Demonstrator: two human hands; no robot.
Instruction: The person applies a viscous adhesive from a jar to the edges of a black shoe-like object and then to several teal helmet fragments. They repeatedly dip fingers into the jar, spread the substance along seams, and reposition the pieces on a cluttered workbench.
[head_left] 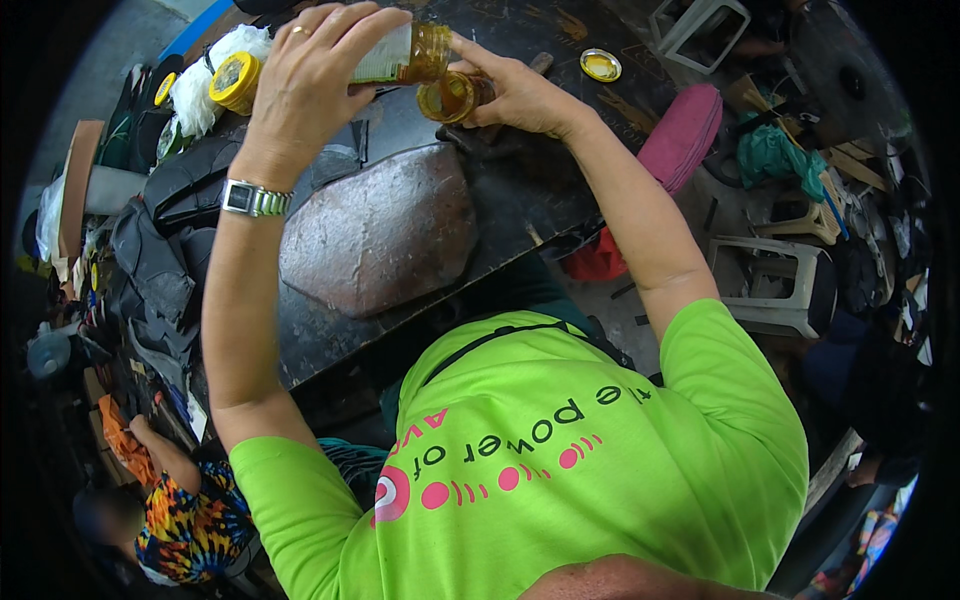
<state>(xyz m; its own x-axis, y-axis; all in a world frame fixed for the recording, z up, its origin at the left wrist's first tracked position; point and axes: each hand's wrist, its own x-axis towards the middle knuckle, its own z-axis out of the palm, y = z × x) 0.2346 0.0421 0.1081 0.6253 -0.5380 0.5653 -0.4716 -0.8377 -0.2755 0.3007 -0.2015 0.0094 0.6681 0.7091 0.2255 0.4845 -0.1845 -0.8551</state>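
My left hand [315, 75] is wrapped round a labelled glass jar [405, 55] tipped onto its side, its amber-smeared end facing right. Just under that end, my right hand [520, 92] grips a smaller jar [436, 102] that is coated amber inside and also tilted. The two jars are close together; whether they touch, or whether anything flows between them, I cannot tell. On the dark table beyond my right hand lies a round yellow lid [600, 66]. Nearer me, below both hands, rests a worn, brownish-grey slab [385, 235].
Left of my left hand stand a yellow-lidded jar [235, 82] and a white plastic bag [195, 100]. Black material [160, 250] is piled along the table's left side. A pink rolled bundle [682, 138] sits by the right edge, near plastic stools [775, 285]. Another person [190, 520] is at lower left.
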